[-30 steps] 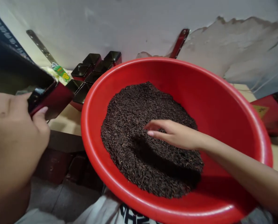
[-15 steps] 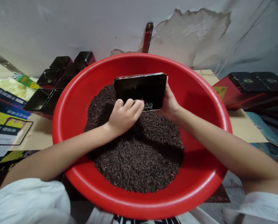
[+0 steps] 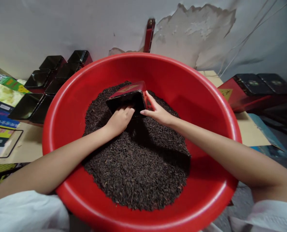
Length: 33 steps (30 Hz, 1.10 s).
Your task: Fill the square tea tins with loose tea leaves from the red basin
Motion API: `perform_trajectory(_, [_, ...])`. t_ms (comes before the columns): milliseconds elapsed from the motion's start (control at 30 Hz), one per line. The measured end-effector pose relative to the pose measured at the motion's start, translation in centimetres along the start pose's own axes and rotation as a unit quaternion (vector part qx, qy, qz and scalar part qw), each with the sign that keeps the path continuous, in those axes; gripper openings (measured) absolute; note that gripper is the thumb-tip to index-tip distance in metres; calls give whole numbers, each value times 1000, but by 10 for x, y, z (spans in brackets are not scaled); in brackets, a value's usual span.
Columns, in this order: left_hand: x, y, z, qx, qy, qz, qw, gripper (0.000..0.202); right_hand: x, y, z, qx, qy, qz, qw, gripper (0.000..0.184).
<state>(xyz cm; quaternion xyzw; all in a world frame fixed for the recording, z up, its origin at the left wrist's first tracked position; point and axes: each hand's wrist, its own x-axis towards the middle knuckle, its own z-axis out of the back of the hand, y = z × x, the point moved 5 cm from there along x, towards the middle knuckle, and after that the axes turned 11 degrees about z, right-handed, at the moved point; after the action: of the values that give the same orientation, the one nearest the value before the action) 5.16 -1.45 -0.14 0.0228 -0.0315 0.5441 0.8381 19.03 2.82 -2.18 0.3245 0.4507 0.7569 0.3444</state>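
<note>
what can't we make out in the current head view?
All head view:
Left hand: fingertips hidden inside the tin.
Tin interior: blocked by shadow and that hand.
Basin: floor under the dark leaves buried; near rim cut off by the bottom edge.
Green packet: print too small, blurred.

Toward the right edge of the table [image 3: 252, 132], a red tin [image 3: 238, 101] is bearing a yellow label [image 3: 226, 93] showing one character, apparently 大. Toward the left edge, printed packaging [image 3: 1, 117] is displaying Chinese characters; 不 is standing legible, the rest too blurred. On the held tin [image 3: 131, 97], a gold label [image 3: 126, 88] is appearing unreadable.
</note>
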Motion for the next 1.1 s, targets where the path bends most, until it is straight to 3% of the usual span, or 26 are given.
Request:
perform_trajectory(133, [6, 4, -8, 4, 74, -2, 997, 37, 0, -7, -10, -39, 25, 13, 999, 103])
perform_trajectory(233, [8, 6, -10, -7, 63, 5, 998, 55, -2, 0, -14, -115, 13, 27, 993, 95])
perform_trajectory(400, [4, -1, -12, -4, 60, 12, 998, 43, -9, 18, -9, -277, -47, -43, 959, 86])
perform_trajectory(567, [-3, -1, -23, -102, 110, 143, 978, 52, -6, 30, -6, -292, -37, -3, 956, 50])
perform_trajectory(633, [-5, -1, -29, -122, 130, 177, 968, 63, -5, 31, -5, -286, -34, -4, 957, 43])
perform_trajectory(733, [-6, 0, -28, -124, 108, 203, 965, 66, -6, 33, -5, -284, -24, -9, 958, 41])
perform_trajectory(900, [-4, -4, -7, -66, 36, 126, 989, 38, -8, 37, -6, -308, 0, -17, 951, 37])
perform_trajectory(1100, [-16, -21, 24, -42, -28, 29, 998, 36, -7, 41, 6, -363, -6, -29, 931, 37])
